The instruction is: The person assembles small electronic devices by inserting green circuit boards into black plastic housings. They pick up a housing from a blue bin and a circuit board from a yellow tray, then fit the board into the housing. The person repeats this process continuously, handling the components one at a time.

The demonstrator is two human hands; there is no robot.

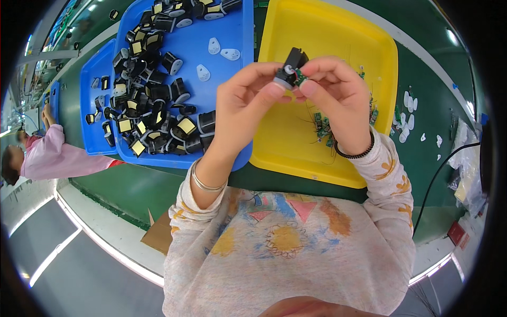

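Observation:
Above the yellow tray, my two hands meet around one small assembly. My left hand is closed, its thumb and fingers pinching a black plastic housing with a grey base. A small green circuit board is pinched between the thumb and fingertips of my right hand, right against the housing's side. Whether the board is fixed to the housing, I cannot tell. Below my right hand, several green circuit boards with thin wires lie in the yellow tray, partly hidden by the hand.
At left, a large blue tray holds a heap of black housings and a few loose pale plates. A smaller blue tray adjoins it. White pieces and plastic bags lie at right. Another person sits far left.

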